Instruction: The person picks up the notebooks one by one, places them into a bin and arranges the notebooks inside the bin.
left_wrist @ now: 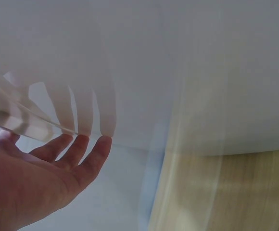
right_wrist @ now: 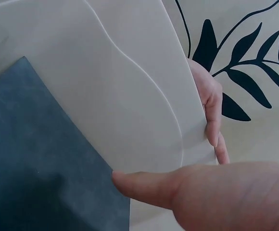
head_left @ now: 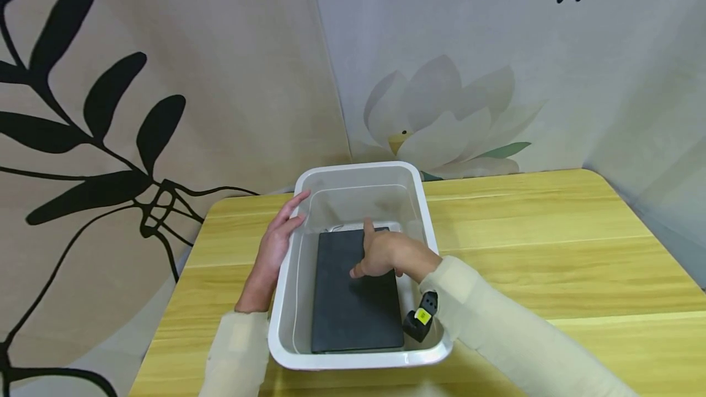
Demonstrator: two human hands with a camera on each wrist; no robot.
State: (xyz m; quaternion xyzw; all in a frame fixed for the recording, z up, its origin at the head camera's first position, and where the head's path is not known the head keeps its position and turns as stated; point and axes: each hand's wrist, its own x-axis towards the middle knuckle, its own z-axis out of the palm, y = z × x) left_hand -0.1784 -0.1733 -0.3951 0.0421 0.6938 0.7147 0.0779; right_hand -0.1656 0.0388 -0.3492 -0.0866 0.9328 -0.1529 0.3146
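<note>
A white plastic bin (head_left: 360, 359) stands on the table, with a dark grey hardcover notebook (head_left: 353, 317) lying flat inside. My left hand (head_left: 270, 256) holds the bin's left rim; in the left wrist view its fingertips (left_wrist: 106, 140) press the outer wall. Over the notebook's upper right part reaches my right hand (head_left: 383, 253), its index finger stretched forward and its thumb spread out to the left above the cover. The right wrist view shows that thumb (right_wrist: 144, 185) by the notebook's edge. The other right fingers are mostly hidden.
The bin rests on a yellow wood-grain table (head_left: 551, 250), towards its left side. A black wrist camera (head_left: 421, 317) with a yellow label hangs under the right sleeve, inside the bin's right rim. Printed curtains (head_left: 248, 66) close off the back and sides.
</note>
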